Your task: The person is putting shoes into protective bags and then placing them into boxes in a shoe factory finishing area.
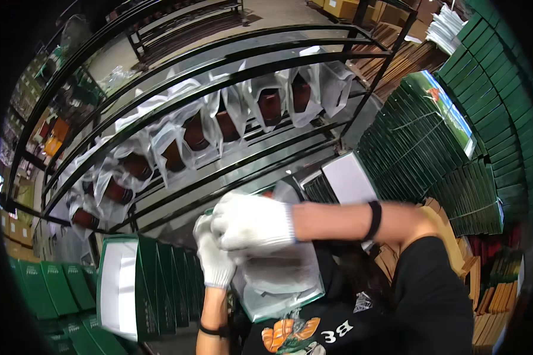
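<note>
An open green box (282, 313) lies in front of my body, with a bundle in translucent whitish wrapping (281, 269) inside it. White knit gloves cover both hands. At the box's far left corner, my left hand (212, 251) is closed, its fingers partly behind the other glove. My right hand (251, 222) reaches across from the right and meets it there, fingers curled inward. What either hand grips is hidden between the gloves. The right hand is slightly blurred, and its forearm passes over the box's far right side.
A black metal rack (234, 71) ahead holds several brown shoe-like items in translucent bags (269, 103). Stacked green boxes (166, 284) stand at left; more green stacks (408, 142) rise at right. A white-lined open box (118, 290) sits left, near brown cardboard pieces (388, 260) right.
</note>
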A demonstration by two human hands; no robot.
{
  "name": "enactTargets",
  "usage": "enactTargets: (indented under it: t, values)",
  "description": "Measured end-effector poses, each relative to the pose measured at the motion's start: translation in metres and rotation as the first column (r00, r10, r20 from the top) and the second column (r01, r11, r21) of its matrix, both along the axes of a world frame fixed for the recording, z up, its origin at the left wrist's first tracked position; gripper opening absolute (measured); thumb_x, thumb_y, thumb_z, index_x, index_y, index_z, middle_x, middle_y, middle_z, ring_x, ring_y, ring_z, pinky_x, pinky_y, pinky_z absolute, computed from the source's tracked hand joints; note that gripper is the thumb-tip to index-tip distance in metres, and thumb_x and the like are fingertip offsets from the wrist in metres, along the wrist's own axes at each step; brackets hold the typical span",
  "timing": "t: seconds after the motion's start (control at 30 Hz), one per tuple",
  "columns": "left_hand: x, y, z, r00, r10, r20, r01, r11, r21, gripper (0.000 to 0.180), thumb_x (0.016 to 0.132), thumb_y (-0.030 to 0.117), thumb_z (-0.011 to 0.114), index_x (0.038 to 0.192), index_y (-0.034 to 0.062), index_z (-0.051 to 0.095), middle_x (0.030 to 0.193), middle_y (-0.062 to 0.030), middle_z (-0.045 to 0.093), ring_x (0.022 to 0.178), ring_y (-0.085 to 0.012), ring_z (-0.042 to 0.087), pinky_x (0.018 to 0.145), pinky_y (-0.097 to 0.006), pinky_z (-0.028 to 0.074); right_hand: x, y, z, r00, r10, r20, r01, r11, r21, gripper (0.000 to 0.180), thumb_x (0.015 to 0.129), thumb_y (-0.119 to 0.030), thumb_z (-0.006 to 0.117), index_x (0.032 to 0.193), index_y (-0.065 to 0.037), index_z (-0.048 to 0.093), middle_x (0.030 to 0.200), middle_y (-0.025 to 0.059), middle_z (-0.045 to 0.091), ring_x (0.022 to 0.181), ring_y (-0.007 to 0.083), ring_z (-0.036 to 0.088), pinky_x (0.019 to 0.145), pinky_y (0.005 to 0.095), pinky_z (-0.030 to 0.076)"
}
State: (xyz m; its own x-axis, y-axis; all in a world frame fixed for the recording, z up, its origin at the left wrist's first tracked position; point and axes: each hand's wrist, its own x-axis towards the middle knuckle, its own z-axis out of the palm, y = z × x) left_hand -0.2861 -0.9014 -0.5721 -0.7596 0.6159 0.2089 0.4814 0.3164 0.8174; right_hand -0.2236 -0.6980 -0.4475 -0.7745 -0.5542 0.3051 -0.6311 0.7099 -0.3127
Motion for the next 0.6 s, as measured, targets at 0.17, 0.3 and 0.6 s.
enactTargets:
  t: [0.17, 0.3, 0.6]
  values:
    - [0.015, 0.013, 0.102, 0.900, -0.256, -0.354, 0.207, 0.963, -0.172, 0.069, 0.092, 0.013, 0.071, 0.155, -0.0064, 0.051, 0.156, -0.0297, 0.054, 0.145, -0.0467, 0.052, 0.125, -0.054, 0.038, 0.116, 0.071, -0.161, -0.090, -0.969, 0.231, 0.809, -0.206, -0.550, 0.037, 0.098, -0.026, 0.075, 0.125, -0.001, 0.073, 0.116, 0.0203, 0.073, 0.112, 0.0386, 0.068, 0.100, 0.0471, 0.054]
    - [0.030, 0.044, 0.072, 0.836, -0.417, -0.358, 0.295, 0.890, -0.349, 0.083, 0.092, 0.024, 0.077, 0.160, -0.0077, 0.041, 0.156, -0.0358, 0.051, 0.142, -0.0558, 0.051, 0.125, -0.060, 0.037, 0.294, 0.105, -0.366, -0.312, -0.941, 0.128, 0.950, -0.309, 0.042, 0.037, 0.104, -0.033, 0.068, 0.123, -0.002, 0.074, 0.117, 0.0228, 0.074, 0.119, 0.0430, 0.066, 0.107, 0.0522, 0.050]
    - [0.045, 0.056, 0.049, 0.806, -0.416, -0.422, 0.255, 0.886, -0.387, 0.074, 0.093, 0.037, 0.074, 0.149, -0.0074, 0.054, 0.140, -0.0311, 0.062, 0.127, -0.0478, 0.062, 0.111, -0.056, 0.047, 0.285, 0.153, -0.180, -0.153, -0.925, 0.347, 0.827, -0.312, -0.467, 0.038, 0.118, -0.037, 0.052, 0.124, -0.005, 0.071, 0.111, 0.0163, 0.075, 0.103, 0.0278, 0.074, 0.089, 0.0419, 0.059]
